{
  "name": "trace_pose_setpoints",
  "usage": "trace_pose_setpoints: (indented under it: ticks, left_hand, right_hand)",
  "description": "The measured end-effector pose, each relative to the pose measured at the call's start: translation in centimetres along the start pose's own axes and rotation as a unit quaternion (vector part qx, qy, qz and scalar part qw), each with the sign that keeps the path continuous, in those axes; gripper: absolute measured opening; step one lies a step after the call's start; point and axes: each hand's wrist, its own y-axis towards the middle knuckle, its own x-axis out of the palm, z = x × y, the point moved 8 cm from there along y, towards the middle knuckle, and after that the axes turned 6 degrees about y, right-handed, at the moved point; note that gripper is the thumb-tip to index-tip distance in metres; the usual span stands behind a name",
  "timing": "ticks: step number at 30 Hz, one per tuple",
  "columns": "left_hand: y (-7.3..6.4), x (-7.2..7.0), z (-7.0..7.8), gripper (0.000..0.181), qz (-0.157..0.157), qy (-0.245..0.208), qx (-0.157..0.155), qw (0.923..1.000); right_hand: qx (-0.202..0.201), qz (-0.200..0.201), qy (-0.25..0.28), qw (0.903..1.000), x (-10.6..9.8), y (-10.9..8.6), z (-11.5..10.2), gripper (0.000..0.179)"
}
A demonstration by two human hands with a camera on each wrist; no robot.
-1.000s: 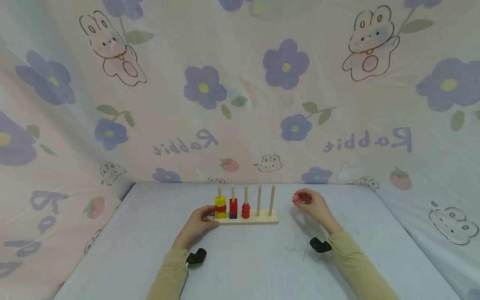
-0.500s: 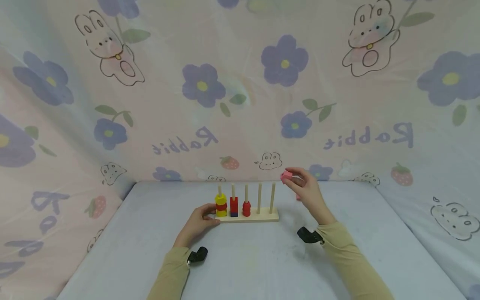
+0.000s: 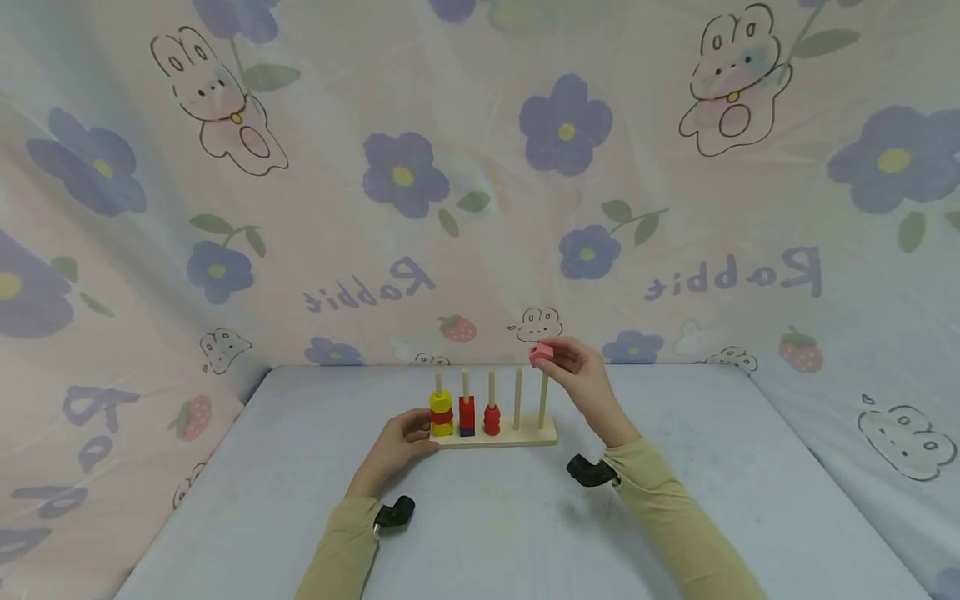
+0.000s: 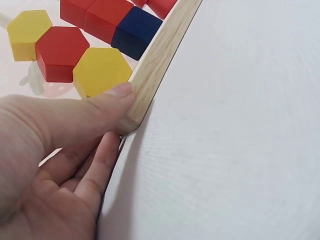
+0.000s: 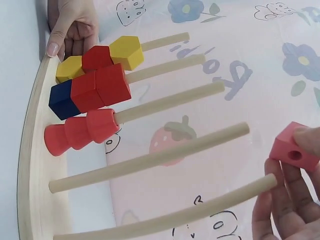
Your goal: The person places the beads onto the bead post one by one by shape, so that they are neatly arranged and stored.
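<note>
A wooden peg stacker [image 3: 498, 443] with several upright pegs stands on the table. My left hand [image 3: 397, 446] grips its left end, thumb along the front edge of the base [image 4: 157, 67]. Between thumb and fingers, my right hand [image 3: 588, 387] pinches a pink block [image 3: 541, 354] with a hole [image 5: 295, 155]. The block is in the air near the tops of the two bare pegs, apart from them in the right wrist view. Yellow and red hexagonal blocks [image 5: 127, 52] fill the leftmost peg. Beside them are red and blue square blocks [image 3: 467, 414], then red tapered beads [image 3: 492, 420].
A pale cloth covers the table [image 3: 480, 525]. Behind it hangs a curtain [image 3: 480, 242] printed with flowers and rabbits. Each sleeve has a black wrist camera [image 3: 591, 471] at its cuff.
My right hand has risen and moved left with the pink block, from right of the stacker to the peg tops. My left hand keeps its hold on the base.
</note>
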Motion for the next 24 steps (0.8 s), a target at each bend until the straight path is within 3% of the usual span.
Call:
trace_pose_setpoints:
  ticks: [9, 18, 24]
  left_hand:
    - [0.0, -0.1, 0.4, 0.056, 0.001, -0.004, 0.01, 0.9999]
    - [0.0, 0.2, -0.1, 0.056, -0.013, -0.011, 0.002, 0.9999]
    - [0.0, 0.1, 0.0, 0.057, -0.006, -0.007, 0.002, 1.0]
  right_hand:
    - [0.017, -0.014, 0.029, 0.9993, 0.9, 0.7, 1.0, 0.038]
    - [0.039, -0.063, 0.002, 0.9972, 2.6, 0.7, 2.1, 0.035]
    - [0.066, -0.058, -0.001, 0.9961, 2.5, 0.6, 3.9, 0.036]
